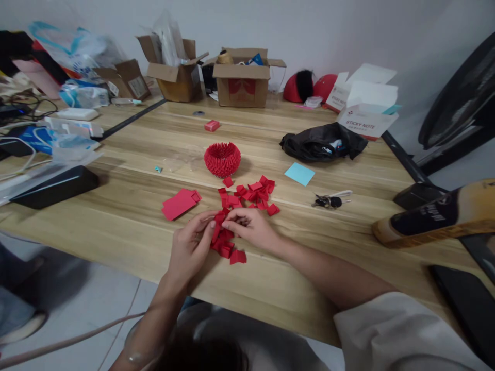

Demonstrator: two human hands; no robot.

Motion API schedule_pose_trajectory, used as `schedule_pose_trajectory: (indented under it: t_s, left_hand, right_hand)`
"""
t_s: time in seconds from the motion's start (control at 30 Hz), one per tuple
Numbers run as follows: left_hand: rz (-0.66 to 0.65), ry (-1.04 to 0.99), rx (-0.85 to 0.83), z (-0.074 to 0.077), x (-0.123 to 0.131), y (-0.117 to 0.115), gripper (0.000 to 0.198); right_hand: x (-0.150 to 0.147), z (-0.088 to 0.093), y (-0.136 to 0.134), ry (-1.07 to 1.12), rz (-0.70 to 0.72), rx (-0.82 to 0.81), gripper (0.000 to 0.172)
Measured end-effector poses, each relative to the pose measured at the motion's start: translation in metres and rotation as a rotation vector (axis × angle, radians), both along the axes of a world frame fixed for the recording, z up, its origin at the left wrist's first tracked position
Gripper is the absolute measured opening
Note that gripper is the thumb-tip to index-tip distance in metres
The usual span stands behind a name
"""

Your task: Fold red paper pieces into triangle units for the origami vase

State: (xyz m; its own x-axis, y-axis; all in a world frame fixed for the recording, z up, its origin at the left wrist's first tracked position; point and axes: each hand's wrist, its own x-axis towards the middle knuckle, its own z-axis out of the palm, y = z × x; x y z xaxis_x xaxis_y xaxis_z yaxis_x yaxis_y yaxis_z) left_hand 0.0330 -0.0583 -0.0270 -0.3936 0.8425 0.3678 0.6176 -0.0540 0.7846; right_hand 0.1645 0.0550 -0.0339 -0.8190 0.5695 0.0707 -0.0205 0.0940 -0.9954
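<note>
Both hands are close together near the table's front edge. My left hand [192, 239] is closed, with a small folded red paper piece [219, 218] between thumb and fingers. Just right of it, my right hand [247, 225] has its thumb and fingers pinched at the same paper. Loose folded red papers [225, 248] lie beneath the hands, and a larger scatter of red paper pieces [257, 190] spreads behind them. To the left rests a stack of flat red paper [181, 204]. Farther back stands a round red bowl of interlocked folded paper [222, 161].
A blue sticky note [299, 173], keys [332, 200] and a black bag [323, 141] lie to the right. At far right are a bottle [433, 214] and a phone [464, 304]. Cardboard boxes [243, 85] line the back. A black object [58, 186] sits left.
</note>
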Motion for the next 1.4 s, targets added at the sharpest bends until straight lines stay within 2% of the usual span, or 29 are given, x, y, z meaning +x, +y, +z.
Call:
schedule_pose_trajectory:
  t_s: [0.13, 0.37, 0.5, 0.7, 1.4]
  left_hand:
    - [0.033, -0.04, 0.005, -0.0028, -0.0004, -0.0007, 0.03]
    - [0.103, -0.028, 0.046, -0.0056, -0.0017, -0.0012, 0.019]
    - [0.091, 0.014, 0.032, -0.0028, -0.0016, -0.001, 0.021]
    - [0.085, 0.044, 0.022, -0.0019, -0.0013, -0.0009, 0.021]
    - [0.094, 0.036, 0.013, -0.0015, -0.0009, -0.0012, 0.018]
  right_hand:
    - [0.0005, 0.0039, -0.0001, -0.009, 0.025, 0.01, 0.018]
    - [0.0016, 0.0031, 0.0002, -0.011, 0.03, 0.084, 0.021]
    - [0.0021, 0.0022, 0.0006, -0.026, 0.015, 0.143, 0.027]
    - [0.002, 0.0034, 0.0004, -0.039, 0.007, 0.177, 0.027]
    - [0.0023, 0.0023, 0.0004, -0.069, 0.011, 0.212, 0.029]
